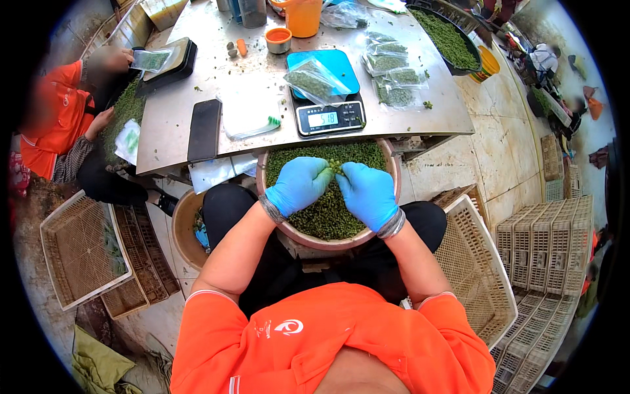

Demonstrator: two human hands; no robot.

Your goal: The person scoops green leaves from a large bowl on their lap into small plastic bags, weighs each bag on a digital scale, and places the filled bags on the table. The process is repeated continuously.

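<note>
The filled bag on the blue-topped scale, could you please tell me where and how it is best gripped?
Probably pinch the clear film at the right end of the bag, coming from the right with the right hand: the green filling bunches leftward, leaving that film mostly unfilled.

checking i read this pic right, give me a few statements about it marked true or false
1. The left grip and right grip wear blue gloves. True.
2. The tub of green berries stands on the table. False: it sits off the table's near edge.
3. A clear bag lies on the digital scale. True.
4. The clear bags right of the scale are empty. False: they hold green contents.
</note>
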